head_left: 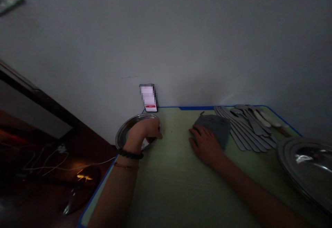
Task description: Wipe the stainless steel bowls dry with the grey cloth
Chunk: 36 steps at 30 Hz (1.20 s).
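Observation:
My left hand [147,129] reaches over a round steel bowl [121,133] at the table's far left corner. Its fingers curl downward and look closed; what they hold, if anything, is hidden. Under the hand, something reddish and whitish shows inside the bowl, too dim to name. On a folded grey cloth [219,127] lies my right hand [206,145], palm down with the fingers stretched out. Right beside the cloth, several flat metal knives [243,134] are laid out in a fan, with spoons [237,112] among their far ends.
A phone [149,98] with a lit screen leans against the wall behind the bowl. Light-handled utensils [261,118] lie at the back right. Stacked steel plates [308,165] stand at the right edge. The greenish table [171,186] has a blue rim; a white cable [77,166] runs left of it.

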Motion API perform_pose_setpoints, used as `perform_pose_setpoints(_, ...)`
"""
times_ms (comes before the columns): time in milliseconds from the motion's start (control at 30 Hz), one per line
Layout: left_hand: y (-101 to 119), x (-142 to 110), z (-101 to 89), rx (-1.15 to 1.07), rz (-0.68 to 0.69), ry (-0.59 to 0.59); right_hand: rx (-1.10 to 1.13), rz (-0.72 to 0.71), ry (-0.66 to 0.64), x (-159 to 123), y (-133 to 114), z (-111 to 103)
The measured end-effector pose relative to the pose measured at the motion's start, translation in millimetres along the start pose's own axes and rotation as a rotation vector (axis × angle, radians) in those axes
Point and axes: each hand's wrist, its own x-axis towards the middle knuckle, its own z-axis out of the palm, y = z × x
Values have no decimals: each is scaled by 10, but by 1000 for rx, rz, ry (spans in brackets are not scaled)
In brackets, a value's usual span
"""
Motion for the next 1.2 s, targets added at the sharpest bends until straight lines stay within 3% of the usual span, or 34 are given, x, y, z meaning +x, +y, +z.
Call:
perform_pose_setpoints(133,0,-9,-79,32,25,-14,-18,-13,-5,0,-11,0)
perform_pose_setpoints(300,1,-26,-234,463,229,-64,-40,5,-26,20,-24,-4)
perform_pose_setpoints(400,51,-77,-252,553,221,-84,-26,20,-44,26,-35,-25)
perform_pose_setpoints(533,114,-187,-267,677,199,41,-5,57,-51,33,-47,-41)
perform_pose_setpoints(633,126,-209,-256,684,199,89,-9,59,-48,35,-49,-43)
perform_pose_setpoints(867,149,-82,-54,690,171,-151,-17,37,-48,21,-50,-26)
perform_pose_setpoints(1067,186,-148,-117,746,257,-119,-18,12,-16,14,-32,10)
perform_pose_setpoints(1200,208,-190,-144,789,228,-57,-6,32,41,8,-28,40)
